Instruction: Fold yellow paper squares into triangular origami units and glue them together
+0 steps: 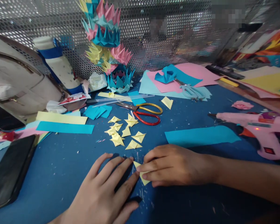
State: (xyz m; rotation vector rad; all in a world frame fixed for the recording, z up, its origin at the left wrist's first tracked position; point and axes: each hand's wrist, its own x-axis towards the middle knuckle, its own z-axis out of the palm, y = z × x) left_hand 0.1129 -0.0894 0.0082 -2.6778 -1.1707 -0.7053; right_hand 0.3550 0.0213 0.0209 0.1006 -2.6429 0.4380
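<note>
A small folded piece of yellow paper (pixel 145 179) lies flat on the blue table between my hands. My right hand (pixel 175 166) presses on it from the right, with its fingertips over the paper and its fingers stretched out. From the left, my left hand (pixel 107 189) reaches in with spread fingers, its index fingertip at the paper's left edge. Just beyond my hands sits a loose group of folded yellow paper pieces (pixel 117 139). Behind them lie scissors (pixel 149 113) with one yellow and one red handle.
A pink glue gun (pixel 263 124) with a lit light lies at right, near a blue paper strip (pixel 200 136). Folded-paper flowers (pixel 120 79) are stacked at the back. A phone (pixel 11 171), a bottle (pixel 60 67) and a bag (pixel 16 71) are at left.
</note>
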